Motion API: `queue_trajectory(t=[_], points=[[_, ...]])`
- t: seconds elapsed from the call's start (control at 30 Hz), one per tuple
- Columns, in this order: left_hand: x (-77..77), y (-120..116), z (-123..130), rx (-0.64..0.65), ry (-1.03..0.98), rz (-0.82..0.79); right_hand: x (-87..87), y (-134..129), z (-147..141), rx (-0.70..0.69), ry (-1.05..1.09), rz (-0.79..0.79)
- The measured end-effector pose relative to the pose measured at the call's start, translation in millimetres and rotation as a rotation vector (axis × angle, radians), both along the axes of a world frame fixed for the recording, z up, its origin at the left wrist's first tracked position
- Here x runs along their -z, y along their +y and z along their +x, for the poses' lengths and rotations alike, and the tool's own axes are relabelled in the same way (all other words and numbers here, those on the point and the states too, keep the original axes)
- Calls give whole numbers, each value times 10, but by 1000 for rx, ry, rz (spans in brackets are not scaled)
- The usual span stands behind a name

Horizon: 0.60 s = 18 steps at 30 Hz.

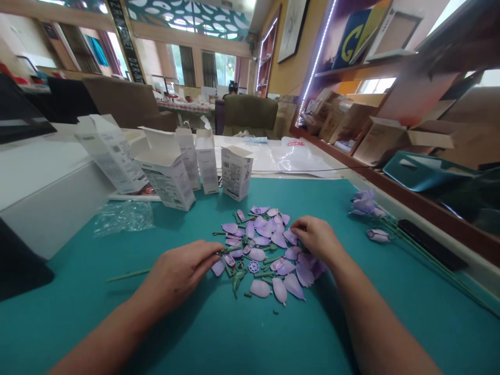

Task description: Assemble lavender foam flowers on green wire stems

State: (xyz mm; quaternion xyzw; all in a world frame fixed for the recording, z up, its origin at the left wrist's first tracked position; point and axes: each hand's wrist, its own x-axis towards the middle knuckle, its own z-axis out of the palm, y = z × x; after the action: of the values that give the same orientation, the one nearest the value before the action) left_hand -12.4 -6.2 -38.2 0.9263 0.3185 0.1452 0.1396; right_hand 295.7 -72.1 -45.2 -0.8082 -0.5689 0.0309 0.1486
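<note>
A loose heap of lilac plastic flower petals (265,255) lies mixed with small green stem parts (238,276) on a teal cutting mat (78,307). My left hand (177,273) rests at the heap's left side, its fingertips on a green piece. My right hand (316,239) curves over the petals at the upper right. Whether either hand grips anything is hidden by the fingers. A thin green stem (128,274) lies alone left of the heap. To the right, a finished lilac flower (365,203) and a bud (378,235) sit on long green stems.
Several open white cardboard boxes (167,174) stand along the mat's far edge. A clear plastic bag (123,217) lies at the left, a white plastic bag (297,159) beyond the mat. A black bar (432,244) lies right. Cardboard boxes (378,140) line a shelf.
</note>
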Motion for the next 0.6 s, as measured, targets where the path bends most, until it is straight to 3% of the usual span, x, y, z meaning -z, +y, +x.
queue_trajectory(t=[0.2,0.4,0.6], points=[[9,10,3,-1,8,5,160,61,-77,-83,-57,-95],[60,23,-1,7,-62,46,186,66,-132,-129,-88,-129],[-6,-12,13,7,-42,39,180,49,-188,-160,-90,-89]])
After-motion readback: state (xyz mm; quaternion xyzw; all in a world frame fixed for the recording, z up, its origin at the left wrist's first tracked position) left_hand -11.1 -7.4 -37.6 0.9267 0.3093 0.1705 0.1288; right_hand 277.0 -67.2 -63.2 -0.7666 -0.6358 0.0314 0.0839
